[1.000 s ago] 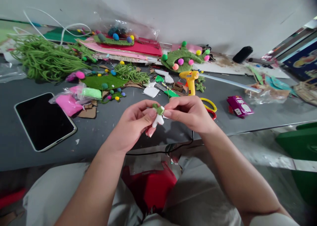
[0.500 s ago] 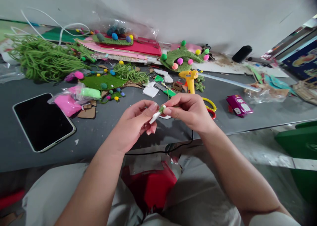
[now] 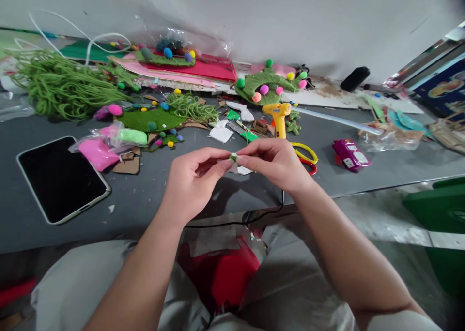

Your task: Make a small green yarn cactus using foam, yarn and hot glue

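Between my two hands, above the near part of the grey table, is a small white piece with green yarn wound on it (image 3: 233,157). My left hand (image 3: 194,178) pinches it between thumb and fingers from the left. From the right, the thumb and forefinger of my right hand (image 3: 278,164) grip its other end. Fingertips cover most of the piece. Just beyond my hands lie white paper scraps (image 3: 221,133) and a green-handled cutter (image 3: 248,136). A yellow glue gun (image 3: 279,118) stands behind my right hand, with yellow-and-red-handled scissors (image 3: 308,153) beside it.
A tablet (image 3: 61,178) and bagged pink clay (image 3: 98,153) lie at left. Behind them are a heap of green yarn (image 3: 69,84) and green shapes with coloured pompoms (image 3: 269,86). A purple packet (image 3: 351,155) sits at right. A black cord (image 3: 225,223) runs along the front edge.
My hands have drawn closer together, and the left fingers have shifted their hold. The white piece has turned, so its long white end no longer points down toward me.
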Demonstrator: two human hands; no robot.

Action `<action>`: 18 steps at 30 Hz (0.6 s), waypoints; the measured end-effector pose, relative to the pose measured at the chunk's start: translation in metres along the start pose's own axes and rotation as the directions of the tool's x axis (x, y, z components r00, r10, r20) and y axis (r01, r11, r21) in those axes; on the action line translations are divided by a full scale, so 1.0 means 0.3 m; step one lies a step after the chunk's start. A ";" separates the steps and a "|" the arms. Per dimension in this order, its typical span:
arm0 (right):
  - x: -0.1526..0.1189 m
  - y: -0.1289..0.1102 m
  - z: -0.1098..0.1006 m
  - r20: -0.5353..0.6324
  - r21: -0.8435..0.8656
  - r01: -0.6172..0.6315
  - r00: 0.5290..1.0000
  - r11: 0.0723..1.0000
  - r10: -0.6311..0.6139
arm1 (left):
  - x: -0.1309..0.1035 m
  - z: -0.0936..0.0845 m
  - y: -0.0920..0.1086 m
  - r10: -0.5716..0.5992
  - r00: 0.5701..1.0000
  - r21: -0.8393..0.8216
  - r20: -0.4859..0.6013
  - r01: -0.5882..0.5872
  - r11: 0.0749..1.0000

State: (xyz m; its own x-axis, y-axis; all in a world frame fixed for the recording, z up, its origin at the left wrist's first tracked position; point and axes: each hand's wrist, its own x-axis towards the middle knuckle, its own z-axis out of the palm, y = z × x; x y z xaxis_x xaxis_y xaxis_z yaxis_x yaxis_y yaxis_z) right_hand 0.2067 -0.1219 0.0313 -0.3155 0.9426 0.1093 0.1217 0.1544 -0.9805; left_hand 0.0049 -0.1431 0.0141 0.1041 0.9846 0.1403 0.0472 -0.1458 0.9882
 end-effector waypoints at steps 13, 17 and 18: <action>0.016 0.030 -0.055 0.278 0.271 -0.210 0.951 0.939 0.133 | 0.007 -0.024 0.006 -0.105 0.974 -0.199 0.202 0.145 0.969; 0.017 0.025 -0.030 0.289 0.321 -0.195 0.952 0.927 0.101 | 0.010 -0.013 0.000 -0.106 0.975 -0.297 0.194 0.161 0.941; 0.017 0.023 -0.024 0.277 0.328 -0.184 0.956 0.926 0.092 | 0.010 -0.011 -0.002 -0.109 0.978 -0.317 0.180 0.162 0.935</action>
State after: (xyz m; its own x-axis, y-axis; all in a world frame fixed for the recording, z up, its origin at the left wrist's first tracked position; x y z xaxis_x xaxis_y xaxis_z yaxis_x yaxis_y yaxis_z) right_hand 0.2126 -0.1139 0.0261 -0.5512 0.8338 -0.0311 -0.1379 -0.1278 -0.9822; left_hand 0.0019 -0.1397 0.0140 0.2753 0.9612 0.0183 -0.2534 0.0542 0.9658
